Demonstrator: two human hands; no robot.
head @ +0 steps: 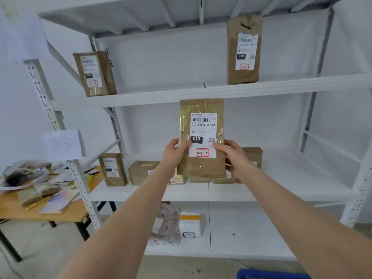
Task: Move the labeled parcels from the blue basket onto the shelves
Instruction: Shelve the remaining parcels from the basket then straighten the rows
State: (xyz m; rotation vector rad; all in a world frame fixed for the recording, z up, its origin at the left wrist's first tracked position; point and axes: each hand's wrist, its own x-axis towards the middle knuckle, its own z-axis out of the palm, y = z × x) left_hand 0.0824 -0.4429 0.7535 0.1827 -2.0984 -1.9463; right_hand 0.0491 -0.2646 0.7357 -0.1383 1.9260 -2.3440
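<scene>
White metal shelving (281,86) fills the wall in front of me, and I hold a brown paper parcel (202,135) upright in the air before it, level with the gap between the upper and middle boards. My left hand (175,153) pinches the parcel's lower left edge, thumb on the front beside the black "010" block and fingers curled behind. My right hand (234,156) grips the lower right edge the same way, thumb lying on the white label. That label faces me and reads "010-010-L30-551", with "3-2-4" handwritten in a red box between my two thumbs. Just beyond and below my hands, on the middle board, several brown boxes lie in a row, partly hidden by the parcel; one of them (253,156) shows just past my right hand. Farther left of my left hand stand a flat box (141,172) and a small upright box (112,170). Above my hands, the upper board carries a labelled box (94,74) far to the left and a tall paper-wrapped package (244,50) up to the right. Under my forearms, the lower board holds a white packet with a yellow stripe (191,224) and a patterned soft bag (168,224) touching it. Well left of my left arm stands a wooden table (14,208) heaped with papers and packets, and a paper note (63,144) hangs on the shelf upright. Beneath my right forearm, the blue basket (269,274) shows only its rim at the frame's bottom edge.
</scene>
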